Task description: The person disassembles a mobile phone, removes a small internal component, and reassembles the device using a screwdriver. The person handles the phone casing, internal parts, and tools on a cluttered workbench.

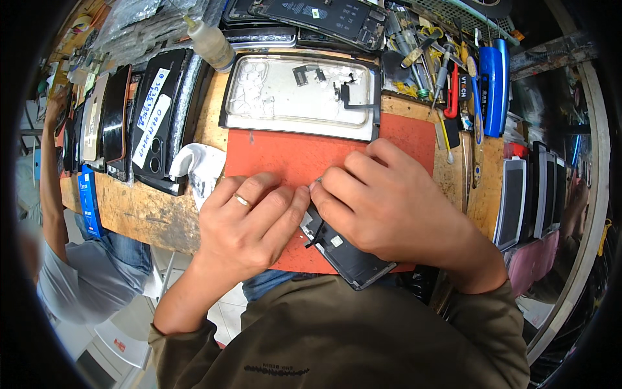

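Observation:
My left hand (249,220), a ring on one finger, and my right hand (382,201) press together on a dark phone part (346,256) lying on a red mat (291,155). Both hands pinch at its upper end, fingertips meeting near the middle. Most of the part is hidden under my hands; only its lower end shows, with a small white square on it.
A clear tray (301,97) with small parts lies behind the mat. Stacked phones (152,120) and a white cloth (201,165) sit at left, a squeeze bottle (210,42) behind. Screwdrivers and tools (453,78) crowd the right. Another person's arm (52,168) is at far left.

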`<action>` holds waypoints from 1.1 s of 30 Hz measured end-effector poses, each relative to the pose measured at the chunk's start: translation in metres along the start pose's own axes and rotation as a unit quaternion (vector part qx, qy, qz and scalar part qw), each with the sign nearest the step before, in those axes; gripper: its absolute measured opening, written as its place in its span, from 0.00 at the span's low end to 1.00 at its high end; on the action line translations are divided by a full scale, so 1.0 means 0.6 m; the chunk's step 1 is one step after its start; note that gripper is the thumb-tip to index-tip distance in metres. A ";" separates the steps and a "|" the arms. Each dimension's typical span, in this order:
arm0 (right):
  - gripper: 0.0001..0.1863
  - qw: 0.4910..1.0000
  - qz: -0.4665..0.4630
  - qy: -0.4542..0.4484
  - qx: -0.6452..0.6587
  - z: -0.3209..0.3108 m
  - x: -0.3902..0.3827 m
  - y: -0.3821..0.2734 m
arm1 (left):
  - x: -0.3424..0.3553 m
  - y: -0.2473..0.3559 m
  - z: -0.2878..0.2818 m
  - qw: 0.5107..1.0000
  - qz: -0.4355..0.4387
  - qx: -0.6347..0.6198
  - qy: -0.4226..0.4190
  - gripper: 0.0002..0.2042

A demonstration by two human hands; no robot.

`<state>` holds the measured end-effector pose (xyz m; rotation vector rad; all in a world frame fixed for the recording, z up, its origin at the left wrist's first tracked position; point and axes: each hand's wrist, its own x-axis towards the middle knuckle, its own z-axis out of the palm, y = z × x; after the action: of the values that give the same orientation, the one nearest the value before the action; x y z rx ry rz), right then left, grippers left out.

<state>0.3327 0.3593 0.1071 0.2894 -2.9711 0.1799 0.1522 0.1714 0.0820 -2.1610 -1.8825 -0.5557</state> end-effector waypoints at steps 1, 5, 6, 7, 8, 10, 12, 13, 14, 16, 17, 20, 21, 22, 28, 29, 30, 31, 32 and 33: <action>0.14 1.000 0.001 -0.008 -0.010 -0.001 -0.001 -0.002 | -0.001 0.001 0.001 1.000 0.001 0.005 0.003 0.18; 0.12 1.000 0.012 0.022 0.003 0.007 -0.001 -0.004 | -0.001 0.006 -0.002 1.000 0.007 0.019 0.001 0.18; 0.12 0.999 0.015 0.035 0.015 0.011 0.000 -0.001 | 0.000 0.007 -0.004 1.000 0.010 0.027 -0.001 0.17; 0.12 0.998 0.018 0.047 0.027 0.015 0.000 0.003 | 0.002 0.007 -0.005 0.999 0.015 0.034 -0.003 0.17; 0.12 0.997 0.020 0.057 0.046 0.017 0.000 0.009 | 0.003 0.008 -0.006 0.999 0.019 0.032 -0.007 0.17; 0.12 0.993 0.022 0.076 0.084 0.019 -0.001 0.022 | 0.006 0.007 -0.008 0.999 0.027 0.029 -0.014 0.16; 0.12 0.990 0.028 0.060 0.126 0.014 -0.005 0.029 | 0.008 0.003 -0.009 0.999 0.031 0.022 -0.016 0.16; 0.12 0.988 0.029 0.051 0.143 0.011 -0.006 0.032 | 0.008 0.002 -0.010 0.999 0.030 0.021 -0.019 0.16; 0.12 0.985 0.034 0.051 0.164 0.008 -0.007 0.034 | 0.008 0.001 -0.010 0.999 0.032 0.019 -0.019 0.16; 0.12 0.978 0.041 0.053 0.200 0.002 -0.009 0.037 | 0.008 0.004 -0.010 0.999 0.029 0.018 -0.022 0.15; 0.11 0.975 0.059 0.065 0.206 0.006 -0.004 0.036 | 0.007 0.005 -0.010 0.999 0.028 0.016 -0.022 0.15; 0.09 0.959 0.118 0.095 0.241 0.020 0.009 0.028 | 0.007 0.010 -0.008 1.000 0.022 0.011 -0.019 0.15; 0.07 0.951 0.143 0.094 0.257 0.024 0.013 0.022 | 0.006 0.012 -0.007 1.000 0.018 0.011 -0.017 0.15; 0.06 0.942 0.167 0.094 0.274 0.027 0.017 0.018 | 0.006 0.013 -0.006 1.000 0.014 0.017 -0.019 0.14; 0.02 0.936 0.208 0.064 0.276 0.027 0.035 0.006 | -0.001 0.011 -0.001 1.000 0.006 0.006 -0.007 0.13; 0.02 0.936 0.210 0.056 0.277 0.025 0.036 0.007 | -0.002 0.011 0.000 1.000 0.001 0.001 0.003 0.13; 0.02 0.935 0.213 0.048 0.279 0.024 0.036 0.007 | -0.003 0.012 0.002 1.000 -0.005 0.001 0.009 0.13; 0.02 0.935 0.217 0.038 0.279 0.023 0.037 0.007 | -0.004 0.013 0.004 1.000 -0.012 0.001 0.015 0.13; 0.02 0.933 0.218 0.038 0.284 0.023 0.037 0.007 | -0.004 0.014 0.005 1.000 -0.016 0.003 0.019 0.13; 0.02 0.931 0.220 0.037 0.288 0.023 0.037 0.007 | -0.004 0.014 0.005 1.000 -0.019 0.004 0.023 0.13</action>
<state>0.3082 0.3572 0.0965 -0.3262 -2.7866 1.0895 0.1606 0.1690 0.0786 -2.0928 -1.9025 -0.6009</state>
